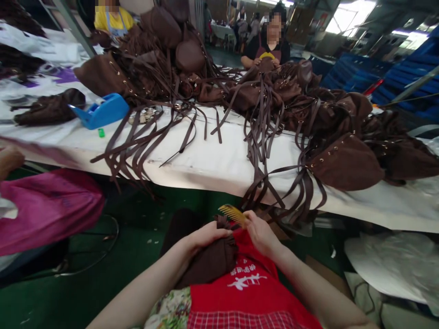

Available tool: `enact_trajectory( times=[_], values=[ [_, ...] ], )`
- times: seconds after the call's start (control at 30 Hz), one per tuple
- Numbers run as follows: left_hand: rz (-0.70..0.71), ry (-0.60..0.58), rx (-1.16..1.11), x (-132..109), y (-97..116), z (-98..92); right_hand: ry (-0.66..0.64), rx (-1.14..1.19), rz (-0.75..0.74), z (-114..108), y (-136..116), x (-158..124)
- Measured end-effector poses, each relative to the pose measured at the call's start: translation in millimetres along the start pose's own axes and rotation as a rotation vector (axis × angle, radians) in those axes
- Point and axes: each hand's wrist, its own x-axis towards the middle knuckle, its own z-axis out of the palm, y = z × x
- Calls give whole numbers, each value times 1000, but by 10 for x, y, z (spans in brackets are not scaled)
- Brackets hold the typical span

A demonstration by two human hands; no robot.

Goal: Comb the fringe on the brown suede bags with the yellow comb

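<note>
A yellow comb [233, 215] is in my right hand [262, 234], its teeth toward the gathered top of a dark brown suede bag [210, 265]. My left hand [210, 236] is closed on that bag near its gathered edge, with the thumb on top. The bag lies across my lap against my red apron [254, 292]. Whether the comb's teeth touch the bag I cannot tell. Both hands are close together, below the table's front edge.
On the white-covered table [206, 160] lie heaps of brown bags [346, 162] with long straps hanging over the edge. A blue tape dispenser [106, 112] sits at left. Co-workers sit across the table and at my left, near a magenta cloth [61, 205].
</note>
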Motion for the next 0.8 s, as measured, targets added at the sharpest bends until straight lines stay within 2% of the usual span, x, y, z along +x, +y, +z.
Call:
enact_trajectory(
  times=[0.13, 0.33, 0.4, 0.47, 0.6, 0.8],
  values=[
    [12, 4, -15, 22, -31, 21, -163, -386, -67, 203, -110, -18],
    [24, 91, 352, 12, 26, 189, -309, -616, -86, 328, 9, 206],
    [37, 170, 422, 2, 47, 229, -306, -663, -51, 376, 67, 282],
    [45, 241, 449, -2, 58, 238, -250, -698, 19, 428, 122, 361],
    [-1, 331, 472, 5, 56, 199, -195, -707, 105, 513, 218, 505],
    [-21, 335, 498, 75, -20, 147, -221, -690, 159, 586, 321, 585]
  ],
)
